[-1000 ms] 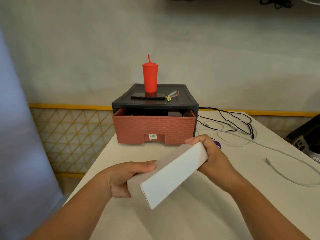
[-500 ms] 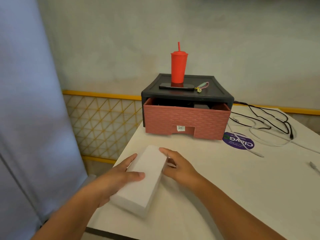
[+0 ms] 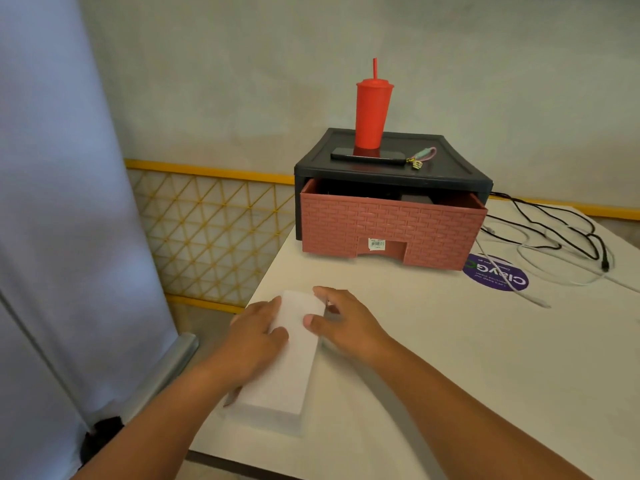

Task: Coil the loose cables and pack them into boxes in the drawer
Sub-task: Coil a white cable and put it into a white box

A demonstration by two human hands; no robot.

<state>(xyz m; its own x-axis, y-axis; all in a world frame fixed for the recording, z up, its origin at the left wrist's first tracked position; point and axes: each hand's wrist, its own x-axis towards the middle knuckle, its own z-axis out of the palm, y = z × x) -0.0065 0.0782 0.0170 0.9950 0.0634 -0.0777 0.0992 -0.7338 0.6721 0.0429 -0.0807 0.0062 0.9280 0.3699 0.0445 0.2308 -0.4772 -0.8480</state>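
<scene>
Head view, lower centre: left hand [image 3: 256,337] presses flat on box [image 3: 287,375]; right hand [image 3: 346,323] pinches its right edge, thumb on top

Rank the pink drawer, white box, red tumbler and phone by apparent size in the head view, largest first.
1. pink drawer
2. white box, though nearness to the camera inflates it
3. red tumbler
4. phone, a thin sliver seen nearly edge-on
</scene>
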